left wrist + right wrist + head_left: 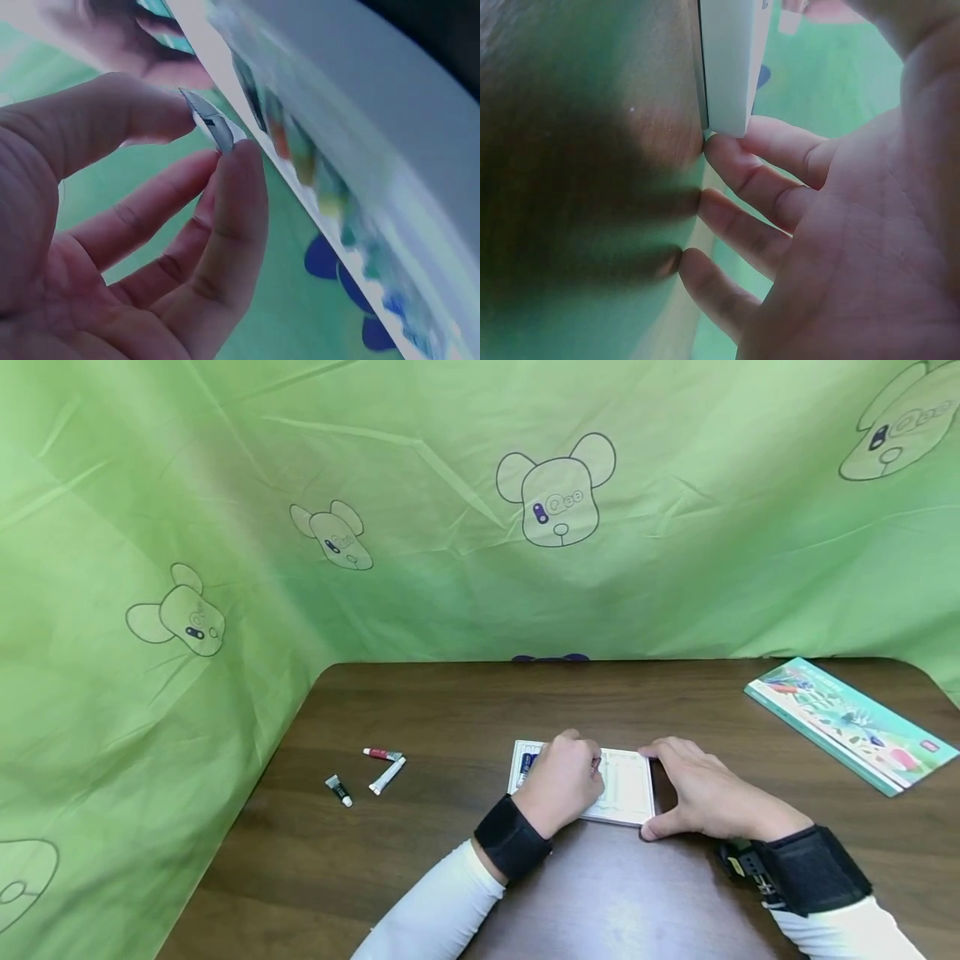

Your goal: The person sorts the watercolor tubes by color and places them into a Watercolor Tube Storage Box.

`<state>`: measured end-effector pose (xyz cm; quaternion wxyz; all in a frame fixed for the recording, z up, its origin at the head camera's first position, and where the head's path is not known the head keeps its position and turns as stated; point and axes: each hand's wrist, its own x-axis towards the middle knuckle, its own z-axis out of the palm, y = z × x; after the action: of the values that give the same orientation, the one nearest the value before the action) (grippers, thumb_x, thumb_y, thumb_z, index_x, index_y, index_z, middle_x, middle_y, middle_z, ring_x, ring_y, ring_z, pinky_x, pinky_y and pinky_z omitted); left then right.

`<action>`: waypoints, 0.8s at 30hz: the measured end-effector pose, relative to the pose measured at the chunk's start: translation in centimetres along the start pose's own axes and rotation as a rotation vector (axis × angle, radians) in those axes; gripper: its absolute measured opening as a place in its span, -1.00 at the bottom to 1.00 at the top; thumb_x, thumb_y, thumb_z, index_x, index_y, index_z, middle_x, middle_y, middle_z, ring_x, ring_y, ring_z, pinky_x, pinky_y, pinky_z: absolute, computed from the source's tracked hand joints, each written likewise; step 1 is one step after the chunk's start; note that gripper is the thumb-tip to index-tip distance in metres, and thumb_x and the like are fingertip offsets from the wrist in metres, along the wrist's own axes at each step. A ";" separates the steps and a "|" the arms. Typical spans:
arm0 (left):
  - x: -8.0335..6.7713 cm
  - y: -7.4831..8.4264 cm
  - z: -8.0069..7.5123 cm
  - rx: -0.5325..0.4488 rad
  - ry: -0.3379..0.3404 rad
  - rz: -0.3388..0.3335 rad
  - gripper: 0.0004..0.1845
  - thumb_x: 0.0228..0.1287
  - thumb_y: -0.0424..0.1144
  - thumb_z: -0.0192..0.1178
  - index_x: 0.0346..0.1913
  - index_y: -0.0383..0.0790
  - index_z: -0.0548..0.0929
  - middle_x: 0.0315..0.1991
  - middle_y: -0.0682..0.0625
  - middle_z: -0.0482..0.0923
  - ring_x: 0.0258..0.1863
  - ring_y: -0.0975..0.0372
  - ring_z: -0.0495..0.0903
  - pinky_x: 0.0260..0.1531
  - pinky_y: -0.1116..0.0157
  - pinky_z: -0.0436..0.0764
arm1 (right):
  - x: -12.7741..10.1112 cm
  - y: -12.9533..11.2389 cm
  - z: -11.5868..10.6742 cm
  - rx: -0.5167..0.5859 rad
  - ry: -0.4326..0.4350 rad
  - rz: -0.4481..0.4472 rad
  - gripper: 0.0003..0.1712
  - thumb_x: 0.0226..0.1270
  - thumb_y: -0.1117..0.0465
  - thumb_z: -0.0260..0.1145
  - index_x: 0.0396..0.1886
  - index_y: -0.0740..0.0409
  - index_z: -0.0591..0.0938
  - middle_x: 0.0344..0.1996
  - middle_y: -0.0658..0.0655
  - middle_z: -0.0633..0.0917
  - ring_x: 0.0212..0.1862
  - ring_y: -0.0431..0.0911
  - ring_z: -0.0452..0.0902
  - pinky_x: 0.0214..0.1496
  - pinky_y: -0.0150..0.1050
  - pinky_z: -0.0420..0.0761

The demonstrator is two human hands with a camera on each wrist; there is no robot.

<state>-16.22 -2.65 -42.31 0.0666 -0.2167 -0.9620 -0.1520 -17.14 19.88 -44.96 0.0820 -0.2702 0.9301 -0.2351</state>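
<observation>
Nearest, the left hand rests over the left part of the white paint-tube tray, pinching a small tube's crimped end between thumb and fingers. The right hand, fingers relaxed, steadies the tray's right edge; the tray's long axis runs left-right. Beyond lie three loose paint tubes to the left and the box lid far right.

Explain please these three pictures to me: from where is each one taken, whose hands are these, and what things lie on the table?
No machine here: a person works with two bare hands. The wide picture comes from a camera on the person's head; the two close pictures come from cameras on the wrists. On the brown table lies a white tray of small paint tubes. The left hand is over the tray and pinches the flat end of a small tube between thumb and finger. The right hand rests open against the tray's right edge, fingers on the table. Three loose tubes lie to the left, and a colourful flat box lies far right.
</observation>
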 end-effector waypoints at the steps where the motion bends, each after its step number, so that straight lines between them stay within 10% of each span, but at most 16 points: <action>1: 0.1 0.4 0.2 0.008 -0.011 -0.007 -0.89 0.18 -0.37 0.38 -0.46 -0.13 0.75 -0.47 0.06 0.56 -0.50 0.34 0.55 -0.57 0.48 0.44 | 0.0 0.0 0.0 0.000 0.000 0.000 0.23 -0.21 -0.33 0.72 0.33 0.33 0.48 0.25 0.36 0.57 0.31 0.29 0.45 0.24 0.37 0.47; 24: 0.2 2.4 1.8 0.301 -0.098 -0.081 -0.82 0.33 -0.01 0.38 -0.23 -0.01 0.83 -0.25 0.11 0.69 -0.37 0.25 0.71 -0.53 0.29 0.63 | -0.1 0.0 0.0 -0.010 0.032 -0.034 0.20 -0.27 -0.29 0.75 0.28 0.32 0.50 0.19 0.31 0.60 0.26 0.28 0.49 0.20 0.34 0.49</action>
<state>-15.48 0.05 -43.35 0.0453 -0.1727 -0.9839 0.0021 -17.07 19.88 -44.99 0.0617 -0.2823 0.9278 -0.2359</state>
